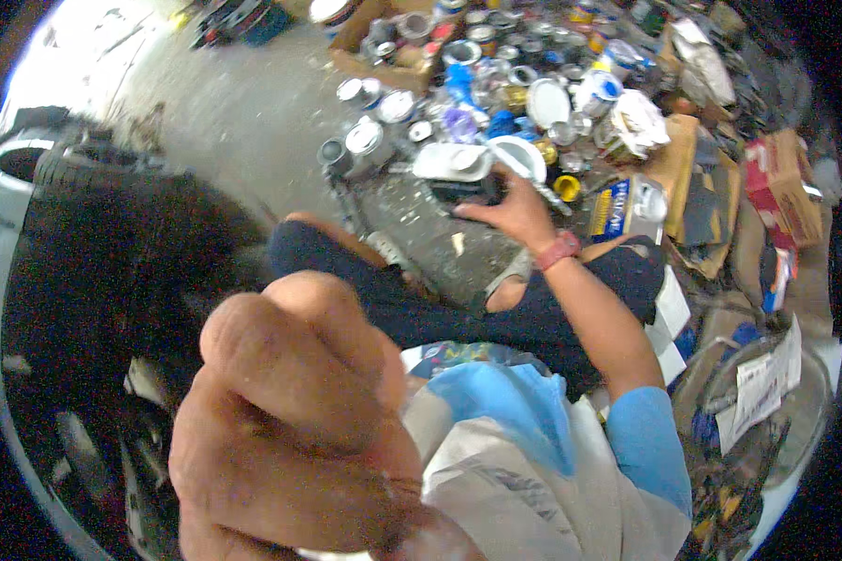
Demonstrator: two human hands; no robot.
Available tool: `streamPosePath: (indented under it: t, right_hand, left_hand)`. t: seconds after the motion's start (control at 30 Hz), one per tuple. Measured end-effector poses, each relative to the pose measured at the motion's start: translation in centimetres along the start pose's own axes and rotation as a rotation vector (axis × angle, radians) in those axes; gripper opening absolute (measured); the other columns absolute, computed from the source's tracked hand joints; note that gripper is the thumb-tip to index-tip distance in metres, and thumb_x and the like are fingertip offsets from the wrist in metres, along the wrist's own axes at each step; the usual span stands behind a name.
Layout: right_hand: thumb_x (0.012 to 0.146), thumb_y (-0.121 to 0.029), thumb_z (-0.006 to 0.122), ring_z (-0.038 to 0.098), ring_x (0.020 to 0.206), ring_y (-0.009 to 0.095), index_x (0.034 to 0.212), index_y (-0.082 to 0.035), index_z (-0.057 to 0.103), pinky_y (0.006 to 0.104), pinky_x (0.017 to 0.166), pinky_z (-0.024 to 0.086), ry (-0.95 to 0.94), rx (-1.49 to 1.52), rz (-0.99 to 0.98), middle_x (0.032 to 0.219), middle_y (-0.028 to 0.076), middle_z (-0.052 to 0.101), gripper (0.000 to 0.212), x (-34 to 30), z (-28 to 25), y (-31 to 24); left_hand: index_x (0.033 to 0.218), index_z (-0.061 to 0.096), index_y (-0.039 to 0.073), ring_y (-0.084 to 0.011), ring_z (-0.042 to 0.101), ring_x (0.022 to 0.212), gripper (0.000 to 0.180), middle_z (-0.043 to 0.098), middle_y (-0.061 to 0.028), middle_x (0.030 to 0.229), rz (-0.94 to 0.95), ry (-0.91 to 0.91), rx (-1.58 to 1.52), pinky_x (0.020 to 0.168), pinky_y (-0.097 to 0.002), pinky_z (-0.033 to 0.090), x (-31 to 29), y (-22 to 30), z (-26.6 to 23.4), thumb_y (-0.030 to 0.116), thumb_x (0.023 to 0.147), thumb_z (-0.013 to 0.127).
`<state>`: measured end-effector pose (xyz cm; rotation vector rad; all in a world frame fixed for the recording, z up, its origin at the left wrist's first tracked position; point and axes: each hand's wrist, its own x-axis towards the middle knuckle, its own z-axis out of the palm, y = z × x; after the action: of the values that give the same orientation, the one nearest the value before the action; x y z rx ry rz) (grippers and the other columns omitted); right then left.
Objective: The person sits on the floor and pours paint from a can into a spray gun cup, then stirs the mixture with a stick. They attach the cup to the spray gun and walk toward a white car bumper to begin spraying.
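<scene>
Very near the camera, my left hand (285, 421) looms large with its fingers curled tightly in. Whatever it may hold is hidden. Out over the floor, my right hand (524, 217) grips the right side of a dark container with a white top (454, 164), thumb toward me. Its exact kind is blurred. A round white lid or tub (519, 157) lies just behind that hand. On the right wrist is a red watch (558, 251).
A large heap of cans, jars and plastic tubs (533, 89) spreads beyond my right hand. White-topped cans (365, 138) stand left of it, near an open cardboard box (384, 70). A dark tyre-like mass (112, 243) rises at left; a red-and-brown carton (781, 187) is at right.
</scene>
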<state>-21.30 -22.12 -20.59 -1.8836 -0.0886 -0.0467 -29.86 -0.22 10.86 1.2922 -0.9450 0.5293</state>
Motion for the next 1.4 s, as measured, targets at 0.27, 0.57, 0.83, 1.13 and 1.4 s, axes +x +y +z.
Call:
streamPosePath:
  t: [0.27,0.57,0.83,1.13,1.4]
  right_hand:
    - [0.067,-0.056,0.097,0.068,0.126,0.039,0.135,0.004,0.066,0.0455,0.109,0.052,0.125,-0.07,0.087,0.133,0.025,0.071,0.096,0.0,-0.4,1.4]
    - [0.07,-0.046,0.097,0.074,0.115,0.033,0.133,-0.001,0.07,0.0412,0.105,0.054,0.146,-0.002,0.041,0.123,0.018,0.078,0.082,-0.2,-0.2,0.3]
    - [0.068,-0.048,0.1,0.071,0.122,0.032,0.132,0.002,0.07,0.0415,0.108,0.053,0.164,-0.053,0.021,0.129,0.021,0.075,0.086,-0.1,0.4,1.3]
    - [0.07,-0.046,0.1,0.075,0.112,0.032,0.135,-0.001,0.068,0.0414,0.102,0.056,-0.1,-0.028,-0.095,0.121,0.019,0.077,0.086,-0.9,0.9,0.2]
    - [0.068,-0.047,0.1,0.075,0.11,0.037,0.131,-0.001,0.07,0.0444,0.1,0.057,-0.127,-0.121,-0.096,0.118,0.019,0.078,0.084,-1.1,1.5,-0.2]
  left_hand:
    - [0.132,0.072,0.034,-0.0196,0.062,0.104,0.034,0.067,0.0033,0.104,0.043,-0.028,0.048,0.078,-0.027,0.054,-2.8,1.0,0.2,0.023,0.1,0.076]
    - [0.128,0.073,0.027,-0.0227,0.063,0.099,0.037,0.068,-0.0003,0.105,0.082,-0.005,0.06,0.077,-0.0323,0.053,-3.1,-1.1,0.1,0.018,0.092,0.08]
    - [0.125,0.075,0.014,-0.027,0.065,0.099,0.043,0.072,-0.0071,0.111,-0.053,-0.14,0.505,0.082,-0.039,0.053,-3.4,-3.7,-2.5,0.013,0.083,0.084]
    - [0.118,0.077,0.012,-0.0353,0.068,0.109,0.039,0.074,-0.0096,0.116,-0.389,-0.724,0.886,0.096,-0.0456,0.055,-5.5,-16.7,-3.1,0.015,0.08,0.087]
    - [0.118,0.075,0.011,-0.0369,0.068,0.113,0.038,0.075,-0.0109,0.116,-0.533,-0.913,0.74,0.101,-0.0473,0.054,-5.8,-18.7,-4.7,0.016,0.082,0.087]
